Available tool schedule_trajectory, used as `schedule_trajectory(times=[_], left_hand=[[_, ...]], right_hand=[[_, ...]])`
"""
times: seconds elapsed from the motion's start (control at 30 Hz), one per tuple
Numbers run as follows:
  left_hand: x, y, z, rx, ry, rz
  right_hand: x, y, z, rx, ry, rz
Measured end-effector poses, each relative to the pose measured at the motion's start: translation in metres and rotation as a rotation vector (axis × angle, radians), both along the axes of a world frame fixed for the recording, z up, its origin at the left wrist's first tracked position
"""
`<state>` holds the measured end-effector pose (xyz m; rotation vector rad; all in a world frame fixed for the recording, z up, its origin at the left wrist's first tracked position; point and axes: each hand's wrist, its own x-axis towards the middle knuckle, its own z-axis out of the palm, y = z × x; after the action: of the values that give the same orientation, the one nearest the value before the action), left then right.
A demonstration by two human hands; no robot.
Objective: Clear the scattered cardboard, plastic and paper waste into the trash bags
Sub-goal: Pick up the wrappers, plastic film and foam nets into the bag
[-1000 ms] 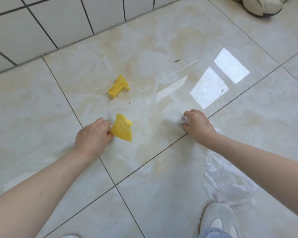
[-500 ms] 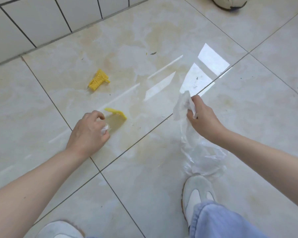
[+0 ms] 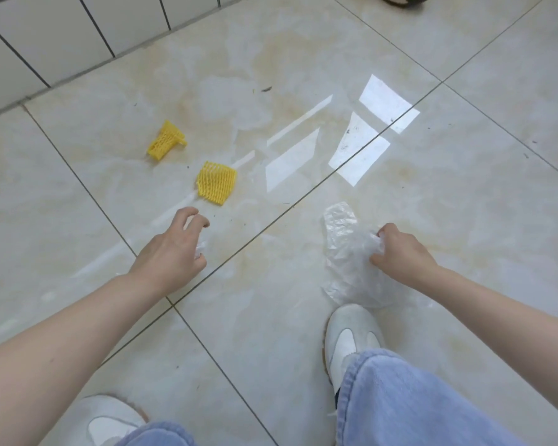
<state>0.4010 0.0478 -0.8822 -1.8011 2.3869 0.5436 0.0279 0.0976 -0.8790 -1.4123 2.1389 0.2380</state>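
The yellow foam net [image 3: 216,182] has slipped out of her left hand [image 3: 171,252] — fingers now loosely curled, a white scrap tucked inside — and lies on the floor just ahead, while her right hand [image 3: 397,252] clutches the clear plastic film [image 3: 345,249], so it needs re-grabbing.

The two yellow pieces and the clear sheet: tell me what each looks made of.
Both yellow pieces: probably soft foam netting, matte, with an open diamond mesh. Clear sheet gripped by the right hand: thin plastic film, glossy and see-through, crinkled into fine creases.
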Motion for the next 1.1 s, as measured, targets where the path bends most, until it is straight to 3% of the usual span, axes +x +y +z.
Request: schedule_trajectory(times=[0.33,0.6,0.73,0.87,0.97,1.1], left_hand=[[-0.037,-0.041,-0.006,0.124,-0.186,-0.127],[-0.042,-0.074,-0.013,0.245,-0.231,0.019],[-0.043,-0.068,-0.016,0.129,-0.198,0.036],[-0.042,-0.070,-0.018,0.060,-0.189,0.017],[-0.038,-0.072,-0.018,0.047,-0.199,0.014],[-0.040,-0.073,-0.018,0.040,-0.187,0.042]], right_hand=[[-0.010,-0.016,-0.009,-0.109,-0.120,-0.017],[-0.003,-0.022,-0.008,-0.139,0.006,-0.107],[0.000,-0.027,-0.006,-0.167,-0.126,-0.114],[0.011,-0.038,0.010,-0.247,-0.240,-0.308],[0.028,-0.042,0.024,-0.316,-0.300,-0.272],[0.048,-0.034,0.027,-0.238,-0.322,-0.177]])
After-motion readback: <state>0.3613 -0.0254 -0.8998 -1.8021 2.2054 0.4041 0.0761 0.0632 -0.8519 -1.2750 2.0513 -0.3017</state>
